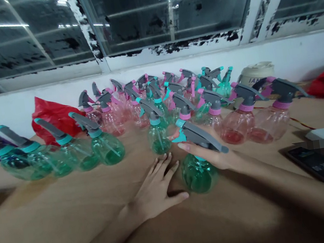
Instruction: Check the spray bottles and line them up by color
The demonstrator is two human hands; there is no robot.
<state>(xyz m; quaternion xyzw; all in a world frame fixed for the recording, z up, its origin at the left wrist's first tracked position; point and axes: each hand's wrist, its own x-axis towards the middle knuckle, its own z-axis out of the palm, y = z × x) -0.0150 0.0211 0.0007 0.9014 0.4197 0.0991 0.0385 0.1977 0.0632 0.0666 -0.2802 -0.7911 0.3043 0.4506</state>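
My right hand (pixel 211 150) is closed around the neck of a green spray bottle (pixel 200 176), just under its grey and turquoise trigger head. The bottle is nearly upright, its base at or just above the table; I cannot tell which. To its left, my left hand (pixel 159 190) lies flat on the brown table (pixel 103 218) with the fingers spread, holding nothing. Just beyond its fingertips stands another green spray bottle (pixel 158 138). Pink spray bottles (pixel 236 127) with grey and pink heads stand to the right, behind my right forearm.
Several green spray bottles (pixel 108 149) line the left side. More bottles crowd the back along the white wall (pixel 291 53). Red plastic bags (pixel 53 116) lie at both sides. A phone (pixel 322 167), a white box and a pale container (pixel 257 72) are on the right.
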